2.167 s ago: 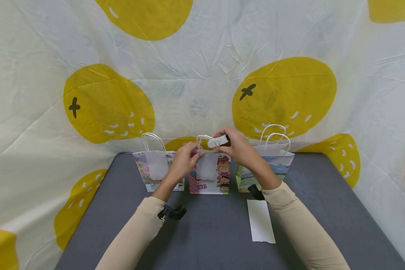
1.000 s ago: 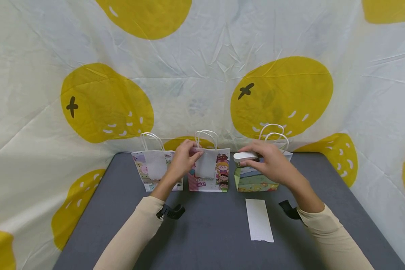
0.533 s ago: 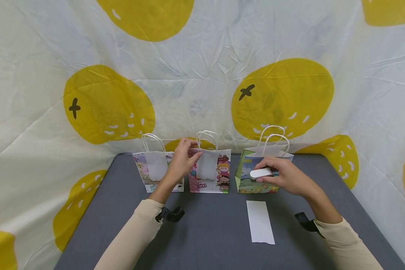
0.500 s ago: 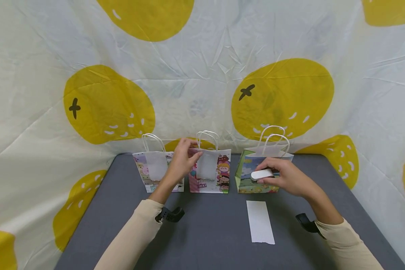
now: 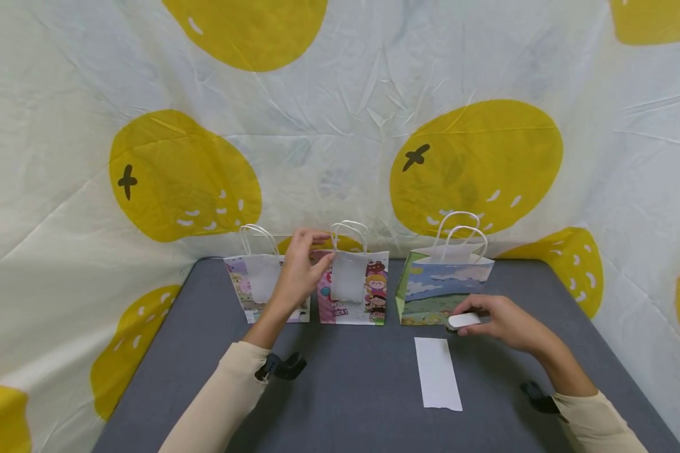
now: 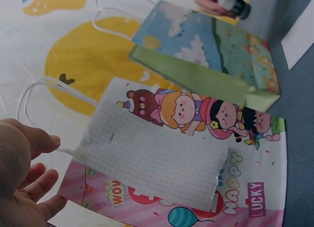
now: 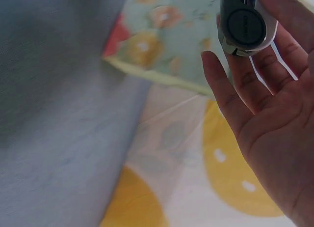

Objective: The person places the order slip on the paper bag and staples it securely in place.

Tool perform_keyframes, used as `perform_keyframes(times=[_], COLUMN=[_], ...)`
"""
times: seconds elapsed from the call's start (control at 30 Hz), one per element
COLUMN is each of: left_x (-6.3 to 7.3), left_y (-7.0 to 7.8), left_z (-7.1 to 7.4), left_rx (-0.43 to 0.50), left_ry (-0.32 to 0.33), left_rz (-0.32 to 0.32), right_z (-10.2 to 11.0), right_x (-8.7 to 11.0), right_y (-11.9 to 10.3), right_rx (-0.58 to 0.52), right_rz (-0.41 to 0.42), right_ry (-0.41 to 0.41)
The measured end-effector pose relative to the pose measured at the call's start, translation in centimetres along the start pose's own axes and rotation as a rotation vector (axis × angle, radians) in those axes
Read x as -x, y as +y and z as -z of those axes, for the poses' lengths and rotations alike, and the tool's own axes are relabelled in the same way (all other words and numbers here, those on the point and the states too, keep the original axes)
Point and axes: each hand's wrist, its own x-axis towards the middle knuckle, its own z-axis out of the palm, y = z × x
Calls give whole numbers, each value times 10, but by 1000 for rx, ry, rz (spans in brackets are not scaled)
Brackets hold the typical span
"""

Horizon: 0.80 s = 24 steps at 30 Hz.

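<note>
My right hand [image 5: 501,321] pinches a small white-and-black stapler [image 5: 463,321] between thumb and fingers, low in front of the landscape paper bag [image 5: 450,283]. Its black base shows in the right wrist view. My left hand [image 5: 301,267] has its fingers parted at the top left corner of the middle paper bag [image 5: 376,296], beside its white handle [image 6: 64,89]. A squared paper slip [image 6: 157,158] lies against that bag's front, with a staple [image 6: 112,137] through its upper part. The slip's lower edge is torn.
A third paper bag [image 5: 238,277], with a slip [image 5: 260,277] on its front, stands at the left, partly behind my left hand. Another paper slip [image 5: 437,374] lies on the grey table [image 5: 351,390]. A cloth with yellow fruit prints [image 5: 340,94] hangs behind.
My right hand has left the middle bag with the stapler, moving right and down past the landscape bag. My left hand has loosened and shifted slightly left, away from the bag's top edge.
</note>
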Motion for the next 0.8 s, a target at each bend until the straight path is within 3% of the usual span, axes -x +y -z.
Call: perform_keyframes(times=[0.37, 0.53, 0.8], left_x=[9, 14, 29], left_y=[3, 4, 4], left_z=[6, 4, -4], left_rx=[-81, -47, 7], left_ry=[28, 51, 47], left_rz=[-19, -50, -108], right_z=[-10, -14, -16], right_x=[18, 24, 30], right_y=[41, 55, 68], right_rx=[-21, -5, -3], right_rz=[22, 83, 53], right_ry=[-29, 3, 4])
